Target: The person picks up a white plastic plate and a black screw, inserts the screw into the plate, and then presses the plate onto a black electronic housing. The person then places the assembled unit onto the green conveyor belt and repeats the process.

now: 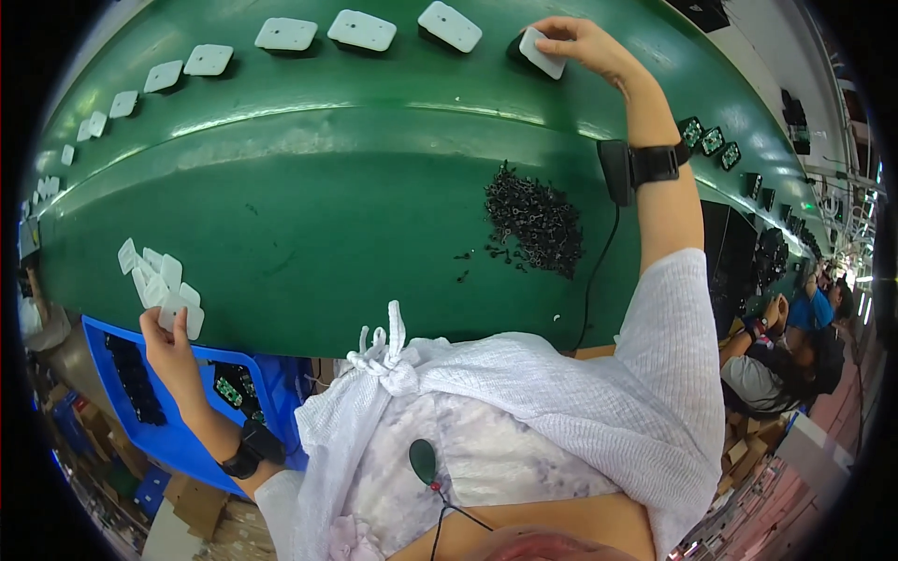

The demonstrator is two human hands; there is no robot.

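My right hand [585, 49] reaches to the far side of the green table and grips a white-topped black case [544, 58] by its edge. A row of similar white-topped pieces [362, 31] runs from there away to the left. At the near left, my left hand [168, 338] pinches a thin white plate [192, 323] with rounded corners. That plate is beside a loose pile of white plates [154, 271]. A heap of small black parts [533, 220] lies between my two arms, nearer the right one. What lies under the right fingers is partly hidden.
A blue bin [122, 421] with black parts and green circuit boards stands below the table's near left edge. More circuit boards [713, 140] sit beyond my right arm. A black cable [589, 280] hangs from the right wrist device. People [795, 346] are at the far right.
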